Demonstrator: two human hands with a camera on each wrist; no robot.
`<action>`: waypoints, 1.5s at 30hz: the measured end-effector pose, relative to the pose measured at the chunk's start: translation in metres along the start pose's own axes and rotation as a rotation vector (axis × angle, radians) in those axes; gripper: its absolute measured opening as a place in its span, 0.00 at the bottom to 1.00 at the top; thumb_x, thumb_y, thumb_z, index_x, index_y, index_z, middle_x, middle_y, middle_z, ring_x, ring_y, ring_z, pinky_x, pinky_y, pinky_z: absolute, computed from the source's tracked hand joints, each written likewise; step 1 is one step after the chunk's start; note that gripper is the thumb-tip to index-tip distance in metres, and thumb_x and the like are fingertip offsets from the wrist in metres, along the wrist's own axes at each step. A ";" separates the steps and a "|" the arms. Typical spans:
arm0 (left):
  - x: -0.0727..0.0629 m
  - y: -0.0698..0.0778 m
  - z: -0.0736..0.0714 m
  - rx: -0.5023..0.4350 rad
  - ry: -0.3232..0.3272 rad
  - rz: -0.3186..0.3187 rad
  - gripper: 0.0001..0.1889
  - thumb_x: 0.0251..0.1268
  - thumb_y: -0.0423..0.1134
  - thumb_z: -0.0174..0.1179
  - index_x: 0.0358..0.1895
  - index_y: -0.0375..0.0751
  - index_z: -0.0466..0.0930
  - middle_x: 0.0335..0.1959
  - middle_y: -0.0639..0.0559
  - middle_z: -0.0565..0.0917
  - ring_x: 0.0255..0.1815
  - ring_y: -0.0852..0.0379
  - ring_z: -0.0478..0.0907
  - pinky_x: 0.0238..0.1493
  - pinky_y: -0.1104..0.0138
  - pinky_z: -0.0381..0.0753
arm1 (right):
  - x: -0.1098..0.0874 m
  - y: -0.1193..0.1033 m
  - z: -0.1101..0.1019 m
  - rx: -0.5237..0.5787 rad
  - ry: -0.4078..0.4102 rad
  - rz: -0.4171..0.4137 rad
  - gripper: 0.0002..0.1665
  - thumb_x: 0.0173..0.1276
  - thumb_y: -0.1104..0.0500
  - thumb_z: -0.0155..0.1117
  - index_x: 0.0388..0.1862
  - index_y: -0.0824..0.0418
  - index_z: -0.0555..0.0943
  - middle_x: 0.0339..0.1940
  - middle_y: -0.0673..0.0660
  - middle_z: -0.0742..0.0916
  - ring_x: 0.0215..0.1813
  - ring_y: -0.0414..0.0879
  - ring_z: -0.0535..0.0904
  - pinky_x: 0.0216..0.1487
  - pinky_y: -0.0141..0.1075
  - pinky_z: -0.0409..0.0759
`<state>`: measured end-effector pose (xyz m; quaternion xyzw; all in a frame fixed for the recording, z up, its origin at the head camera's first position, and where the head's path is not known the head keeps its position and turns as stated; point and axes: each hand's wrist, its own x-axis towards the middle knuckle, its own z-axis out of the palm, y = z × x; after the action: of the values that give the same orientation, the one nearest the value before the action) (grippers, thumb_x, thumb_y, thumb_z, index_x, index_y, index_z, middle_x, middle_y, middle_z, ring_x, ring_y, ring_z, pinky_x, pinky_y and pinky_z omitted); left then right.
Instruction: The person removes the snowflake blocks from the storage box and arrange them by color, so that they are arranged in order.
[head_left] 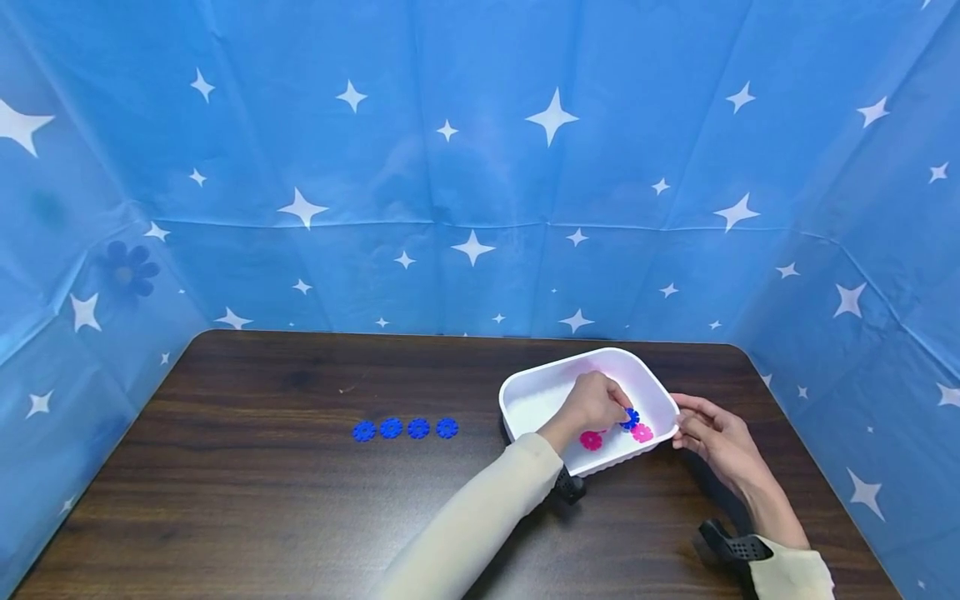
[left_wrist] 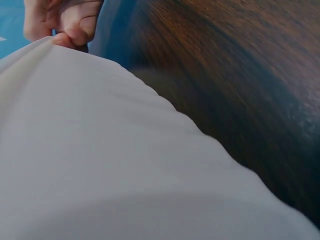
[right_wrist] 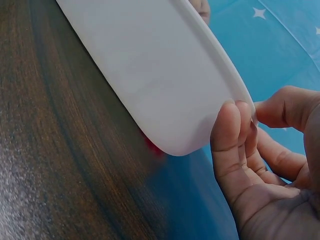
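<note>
On the table (head_left: 247, 508), the white tray (head_left: 542, 406) could skid if my right hand (head_left: 718, 440), pinching its right end, slackens, and my left hand (head_left: 592, 403), inside it, could drop the pinched blue disc (head_left: 633, 419) if pink discs (head_left: 592, 441) there snag it.

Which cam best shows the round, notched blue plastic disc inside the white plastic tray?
Head: it looks down into the white plastic tray, showing the round, notched blue plastic disc at the left hand. Both wrist views show none of it: the tray's outer wall faces them.
</note>
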<state>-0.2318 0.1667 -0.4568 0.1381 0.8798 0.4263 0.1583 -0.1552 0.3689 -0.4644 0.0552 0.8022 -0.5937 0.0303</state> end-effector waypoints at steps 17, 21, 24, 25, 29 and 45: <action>-0.027 -0.017 -0.031 -0.156 0.013 0.097 0.03 0.61 0.34 0.71 0.37 0.40 0.91 0.25 0.56 0.85 0.24 0.64 0.75 0.25 0.74 0.71 | 0.001 0.002 0.000 0.017 -0.005 -0.007 0.30 0.78 0.64 0.56 0.75 0.70 0.65 0.46 0.46 0.86 0.41 0.39 0.83 0.46 0.31 0.87; -0.034 -0.021 -0.043 -0.225 0.015 0.109 0.04 0.62 0.33 0.70 0.39 0.39 0.90 0.25 0.53 0.85 0.24 0.61 0.78 0.26 0.73 0.73 | 0.002 0.002 0.000 0.025 -0.012 -0.009 0.29 0.78 0.64 0.56 0.75 0.70 0.65 0.47 0.47 0.85 0.41 0.39 0.83 0.46 0.32 0.87; -0.039 -0.024 -0.051 -0.277 0.012 0.120 0.04 0.62 0.32 0.70 0.39 0.37 0.89 0.25 0.51 0.85 0.24 0.60 0.80 0.25 0.73 0.76 | 0.001 0.002 -0.001 0.022 -0.013 -0.009 0.29 0.78 0.64 0.56 0.75 0.70 0.65 0.47 0.47 0.85 0.41 0.39 0.83 0.46 0.31 0.87; -0.040 -0.025 -0.053 -0.294 0.012 0.123 0.04 0.63 0.31 0.70 0.40 0.37 0.89 0.25 0.51 0.85 0.23 0.59 0.81 0.25 0.72 0.77 | 0.001 0.001 -0.001 0.021 -0.012 -0.007 0.29 0.78 0.64 0.56 0.75 0.70 0.65 0.47 0.46 0.85 0.41 0.39 0.83 0.46 0.31 0.87; -0.044 -0.030 -0.062 -0.327 0.016 0.125 0.05 0.63 0.31 0.69 0.40 0.39 0.89 0.26 0.51 0.86 0.24 0.60 0.82 0.28 0.68 0.82 | 0.001 0.002 -0.002 0.020 -0.014 -0.008 0.29 0.78 0.64 0.56 0.75 0.70 0.65 0.47 0.46 0.85 0.41 0.39 0.83 0.46 0.31 0.87; -0.076 -0.056 -0.095 -0.488 0.068 0.094 0.07 0.66 0.31 0.67 0.45 0.41 0.89 0.33 0.47 0.88 0.45 0.34 0.86 0.46 0.47 0.87 | 0.001 0.005 -0.001 0.017 -0.008 -0.020 0.29 0.78 0.65 0.55 0.75 0.70 0.65 0.47 0.47 0.86 0.41 0.39 0.83 0.45 0.31 0.87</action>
<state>-0.2062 0.0374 -0.4329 0.1224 0.7483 0.6373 0.1373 -0.1551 0.3715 -0.4692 0.0451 0.7977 -0.6008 0.0273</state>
